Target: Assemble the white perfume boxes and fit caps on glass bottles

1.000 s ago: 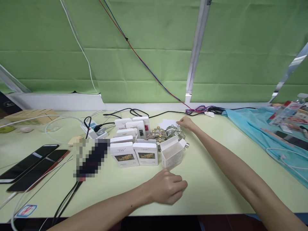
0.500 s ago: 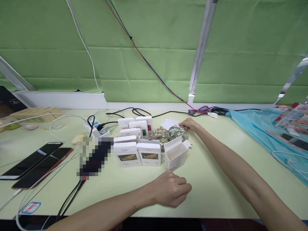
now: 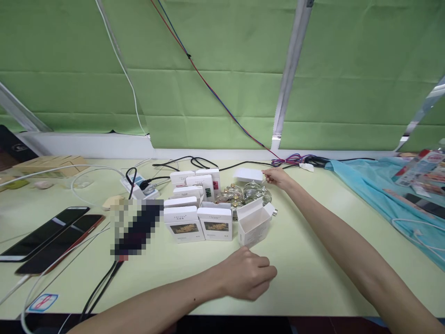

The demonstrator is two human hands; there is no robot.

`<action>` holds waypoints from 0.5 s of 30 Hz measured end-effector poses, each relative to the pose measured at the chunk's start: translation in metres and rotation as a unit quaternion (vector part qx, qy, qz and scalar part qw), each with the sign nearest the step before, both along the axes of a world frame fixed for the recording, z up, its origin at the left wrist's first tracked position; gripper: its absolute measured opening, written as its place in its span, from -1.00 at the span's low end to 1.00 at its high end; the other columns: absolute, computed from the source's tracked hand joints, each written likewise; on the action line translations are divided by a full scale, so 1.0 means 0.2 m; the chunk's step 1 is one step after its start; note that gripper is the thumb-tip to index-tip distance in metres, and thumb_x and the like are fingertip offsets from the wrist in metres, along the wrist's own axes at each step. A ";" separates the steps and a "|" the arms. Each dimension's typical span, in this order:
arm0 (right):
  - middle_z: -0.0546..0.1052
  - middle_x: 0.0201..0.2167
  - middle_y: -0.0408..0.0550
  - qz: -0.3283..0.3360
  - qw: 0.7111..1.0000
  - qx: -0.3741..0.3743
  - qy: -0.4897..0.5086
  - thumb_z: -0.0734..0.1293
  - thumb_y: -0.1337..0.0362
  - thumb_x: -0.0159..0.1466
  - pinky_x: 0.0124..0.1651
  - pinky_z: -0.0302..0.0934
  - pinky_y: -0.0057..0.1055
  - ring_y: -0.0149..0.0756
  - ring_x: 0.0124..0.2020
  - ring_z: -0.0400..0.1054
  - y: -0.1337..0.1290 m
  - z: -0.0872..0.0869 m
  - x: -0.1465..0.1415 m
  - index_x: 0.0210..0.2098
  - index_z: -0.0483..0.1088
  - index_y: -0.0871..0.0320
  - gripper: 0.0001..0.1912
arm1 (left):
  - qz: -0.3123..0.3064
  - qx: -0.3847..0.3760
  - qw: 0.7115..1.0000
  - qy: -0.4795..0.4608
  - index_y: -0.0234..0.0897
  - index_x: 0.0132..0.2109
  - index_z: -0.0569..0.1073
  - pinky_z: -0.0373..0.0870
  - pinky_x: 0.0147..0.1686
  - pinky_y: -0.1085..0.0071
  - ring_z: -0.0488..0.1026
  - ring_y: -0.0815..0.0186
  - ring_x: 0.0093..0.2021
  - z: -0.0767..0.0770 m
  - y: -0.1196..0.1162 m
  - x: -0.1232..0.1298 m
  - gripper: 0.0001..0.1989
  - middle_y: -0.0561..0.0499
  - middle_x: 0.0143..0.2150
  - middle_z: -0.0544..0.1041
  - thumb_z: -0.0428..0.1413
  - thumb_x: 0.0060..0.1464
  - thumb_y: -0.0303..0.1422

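Near the front edge of the table my left hand (image 3: 247,273) rests as a loose fist, with nothing showing in it. A white open-topped carton (image 3: 255,225) stands just beyond it, its flap tilted up. My right hand (image 3: 277,178) reaches to the back, its fingers pinched at the right edge of a flat white box (image 3: 248,175). Glass bottles (image 3: 255,191) with gold and silver caps cluster in front of that box. Left of the bottles stand several white cartons with flower pictures, two of them in front: one carton (image 3: 184,225) and its neighbour (image 3: 216,222).
Two phones (image 3: 60,243) lie at the left beside cables and a power strip (image 3: 141,186). Blue cloth (image 3: 368,185) covers the right side, with a plastic bottle (image 3: 422,162) on it. Black cable (image 3: 243,162) runs along the back.
My right hand has shifted slightly back and now pinches the white box's edge. That box looks a little raised and tilted. My left hand has stayed put.
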State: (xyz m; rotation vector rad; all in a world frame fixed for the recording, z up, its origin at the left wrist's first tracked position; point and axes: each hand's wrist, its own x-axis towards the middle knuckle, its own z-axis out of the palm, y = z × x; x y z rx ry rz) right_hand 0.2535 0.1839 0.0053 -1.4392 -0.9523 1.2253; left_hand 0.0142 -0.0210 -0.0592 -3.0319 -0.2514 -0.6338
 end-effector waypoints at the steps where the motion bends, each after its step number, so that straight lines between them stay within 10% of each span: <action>1: 0.32 -0.73 -0.26 -0.008 1.000 0.010 0.014 0.51 0.45 0.18 -0.62 0.09 -0.59 -0.56 -0.70 0.13 0.00 0.02 0.00 -0.55 0.34 0.20 -0.70 | 0.000 0.000 1.000 -0.003 -0.21 -0.36 0.22 -0.09 -0.61 0.36 0.23 0.42 -0.59 0.00 0.00 0.00 -0.88 0.12 -0.52 0.31 0.02 0.07 -0.50; 15: 0.53 -0.50 -0.18 -0.023 0.969 0.126 0.212 0.34 0.41 0.33 -0.49 0.23 -0.59 -0.49 -0.53 0.33 -0.21 0.20 -0.04 -0.33 0.46 0.13 -0.89 | -0.019 -0.016 0.999 -0.048 -0.22 -0.39 0.23 -0.01 -0.62 0.36 0.21 0.42 -0.59 0.01 0.01 -0.01 -0.88 0.12 -0.53 0.30 0.01 0.02 -0.53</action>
